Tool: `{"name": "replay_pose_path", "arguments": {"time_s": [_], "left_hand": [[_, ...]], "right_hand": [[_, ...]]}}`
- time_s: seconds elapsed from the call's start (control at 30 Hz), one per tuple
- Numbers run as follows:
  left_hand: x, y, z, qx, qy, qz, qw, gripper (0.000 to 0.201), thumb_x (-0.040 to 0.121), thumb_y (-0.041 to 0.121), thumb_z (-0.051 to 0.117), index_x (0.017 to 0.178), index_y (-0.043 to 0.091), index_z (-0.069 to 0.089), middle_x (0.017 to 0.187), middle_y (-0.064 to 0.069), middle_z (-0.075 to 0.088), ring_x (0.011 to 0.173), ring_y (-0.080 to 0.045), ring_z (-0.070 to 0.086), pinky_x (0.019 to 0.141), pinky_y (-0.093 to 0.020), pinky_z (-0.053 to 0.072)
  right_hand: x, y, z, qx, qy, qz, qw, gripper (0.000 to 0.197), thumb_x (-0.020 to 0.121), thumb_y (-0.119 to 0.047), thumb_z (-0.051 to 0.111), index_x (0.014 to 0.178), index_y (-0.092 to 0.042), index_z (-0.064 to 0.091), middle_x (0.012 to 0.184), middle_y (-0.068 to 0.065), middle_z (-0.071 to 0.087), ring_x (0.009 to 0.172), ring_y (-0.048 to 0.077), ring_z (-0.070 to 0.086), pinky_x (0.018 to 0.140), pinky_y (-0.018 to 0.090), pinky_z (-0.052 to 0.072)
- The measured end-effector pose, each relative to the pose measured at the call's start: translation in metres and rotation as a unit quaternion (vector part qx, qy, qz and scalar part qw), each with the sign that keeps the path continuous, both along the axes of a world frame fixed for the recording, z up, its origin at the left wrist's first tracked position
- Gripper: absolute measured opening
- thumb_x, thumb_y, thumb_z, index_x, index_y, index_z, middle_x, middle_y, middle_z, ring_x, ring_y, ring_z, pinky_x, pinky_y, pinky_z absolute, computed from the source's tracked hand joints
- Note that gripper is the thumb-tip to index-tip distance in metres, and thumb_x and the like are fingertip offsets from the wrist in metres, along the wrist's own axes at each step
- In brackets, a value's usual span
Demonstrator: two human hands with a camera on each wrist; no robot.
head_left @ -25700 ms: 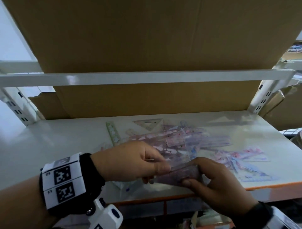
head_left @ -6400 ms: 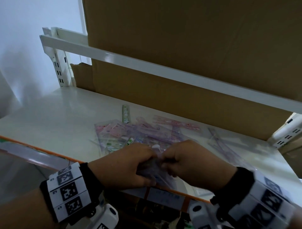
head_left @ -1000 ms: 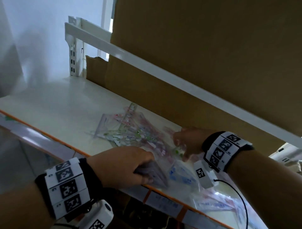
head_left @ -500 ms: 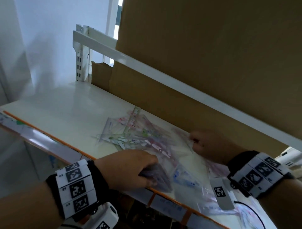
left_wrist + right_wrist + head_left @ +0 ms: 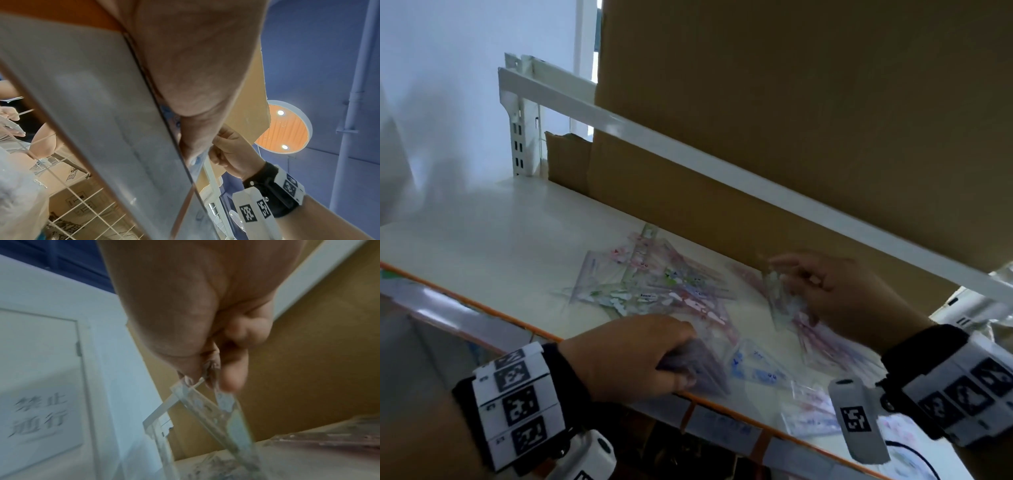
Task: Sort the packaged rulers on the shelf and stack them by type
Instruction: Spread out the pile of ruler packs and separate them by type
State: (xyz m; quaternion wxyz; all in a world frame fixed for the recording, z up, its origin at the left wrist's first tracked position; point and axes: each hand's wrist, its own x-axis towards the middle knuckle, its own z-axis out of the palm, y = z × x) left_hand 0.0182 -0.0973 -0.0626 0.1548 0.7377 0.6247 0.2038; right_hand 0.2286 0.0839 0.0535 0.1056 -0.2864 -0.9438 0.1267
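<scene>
The right hand's fingers (image 5: pixel 234 376) are curled and pinch the top edge of a clear packaged ruler (image 5: pixel 207 408), which hangs down from the fingertips, tilted, above the shelf. In the head view that right hand (image 5: pixel 835 291) sits right of centre, raised off the shelf surface, with the pinched packet (image 5: pixel 779 294) dangling just to its left; the packet is blurred, so its type cannot be told.

The left hand (image 5: pixel 633 356) lies at lower centre of the head view, fingers bent over a stack of purplish packaged rulers (image 5: pixel 698 366) that it grips at the shelf's front edge. The stack juts out past the fingertips toward the right.

Between the two hands, toward the centre of the frame, a loose pile of packaged rulers (image 5: pixel 654 287) lies spread on the white shelf (image 5: pixel 493 240), set squares and straight ones overlapping. A blue-printed packet (image 5: pixel 753 366) lies just right of the gripped stack, and more pinkish packets (image 5: pixel 828 346) lie under and below the right hand.

An orange strip (image 5: pixel 465 301) runs along the shelf's front edge. Brown cardboard (image 5: pixel 791 102) fills the upper right behind a white crossbar (image 5: pixel 688 154).
</scene>
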Motion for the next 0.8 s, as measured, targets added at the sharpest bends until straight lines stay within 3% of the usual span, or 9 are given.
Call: {"name": "replay_pose_path", "arguments": {"time_s": [0.07, 0.13, 0.27, 0.37, 0.5, 0.6, 0.73, 0.8], "left_hand": [[0.0, 0.0, 0.001, 0.001, -0.01, 0.002, 1.0, 0.033, 0.086, 0.054, 0.056, 0.078, 0.027, 0.038, 0.08, 0.005, 0.047, 0.074, -0.014, 0.049, 0.071, -0.043, 0.045], [0.001, -0.001, 0.001, 0.008, -0.023, 0.007, 1.0, 0.033, 0.085, 0.052, 0.058, 0.078, 0.028, 0.037, 0.078, 0.006, 0.046, 0.071, -0.012, 0.047, 0.067, -0.039, 0.044], [0.0, -0.001, 0.0, 0.021, -0.065, 0.043, 0.997, 0.035, 0.082, 0.051, 0.065, 0.1, 0.033, 0.04, 0.087, 0.015, 0.045, 0.075, -0.003, 0.047, 0.063, -0.019, 0.037], [0.001, 0.0, -0.001, 0.015, -0.055, 0.052, 0.997, 0.04, 0.082, 0.051, 0.066, 0.105, 0.033, 0.038, 0.097, 0.013, 0.045, 0.082, -0.006, 0.047, 0.068, -0.024, 0.038], [0.0, -0.002, 0.001, 0.011, -0.048, 0.045, 0.998, 0.046, 0.082, 0.052, 0.066, 0.113, 0.03, 0.039, 0.107, 0.01, 0.048, 0.091, -0.008, 0.049, 0.076, -0.027, 0.043], [0.002, -0.003, 0.0, 0.017, -0.007, 0.024, 1.0, 0.044, 0.086, 0.051, 0.062, 0.115, 0.024, 0.044, 0.11, 0.005, 0.047, 0.096, -0.011, 0.046, 0.081, -0.029, 0.042], [0.005, -0.004, -0.001, 0.032, 0.056, 0.019, 0.998, 0.037, 0.089, 0.05, 0.056, 0.104, 0.019, 0.042, 0.104, 0.003, 0.042, 0.093, -0.011, 0.035, 0.082, -0.029, 0.035], [0.006, -0.004, -0.002, 0.049, 0.097, 0.015, 0.994, 0.039, 0.09, 0.05, 0.053, 0.107, 0.015, 0.044, 0.108, -0.002, 0.046, 0.1, -0.016, 0.038, 0.087, -0.032, 0.037]], "right_hand": [[-0.005, -0.017, 0.002, 0.057, -0.051, 0.038, 0.996, 0.026, 0.094, -0.044, 0.049, 0.117, -0.055, 0.056, 0.083, -0.04, 0.059, 0.077, -0.019, 0.057, 0.062, 0.004, 0.041], [-0.012, -0.03, 0.0, 0.071, -0.089, 0.062, 0.992, 0.02, 0.095, -0.037, 0.054, 0.112, -0.044, 0.062, 0.088, -0.038, 0.055, 0.091, -0.023, 0.05, 0.064, 0.003, 0.035], [-0.021, -0.047, -0.01, 0.049, -0.156, 0.082, 0.983, 0.009, 0.095, -0.037, 0.056, 0.1, -0.041, 0.062, 0.092, -0.024, 0.063, 0.081, -0.011, 0.056, 0.065, 0.008, 0.04], [-0.026, -0.052, -0.017, 0.038, -0.179, 0.086, 0.979, 0.016, 0.097, -0.041, 0.055, 0.108, -0.04, 0.066, 0.097, -0.025, 0.064, 0.082, -0.011, 0.054, 0.067, 0.007, 0.036], [-0.034, -0.058, -0.029, -0.023, -0.149, 0.101, 0.983, 0.019, 0.093, -0.041, 0.062, 0.11, -0.04, 0.07, 0.102, -0.026, 0.068, 0.091, -0.011, 0.057, 0.075, 0.004, 0.039], [-0.04, -0.068, -0.038, -0.043, -0.126, 0.111, 0.985, 0.018, 0.094, -0.039, 0.061, 0.11, -0.04, 0.069, 0.1, -0.022, 0.068, 0.092, -0.006, 0.056, 0.079, 0.014, 0.045], [-0.045, -0.077, -0.053, -0.075, -0.085, 0.115, 0.987, 0.009, 0.095, -0.034, 0.058, 0.101, -0.041, 0.062, 0.093, -0.022, 0.057, 0.084, -0.006, 0.052, 0.067, 0.011, 0.038], [-0.041, -0.081, -0.058, -0.109, -0.044, 0.103, 0.988, 0.011, 0.095, -0.036, 0.058, 0.095, -0.045, 0.054, 0.099, -0.022, 0.051, 0.09, -0.006, 0.05, 0.071, 0.01, 0.039]]}}
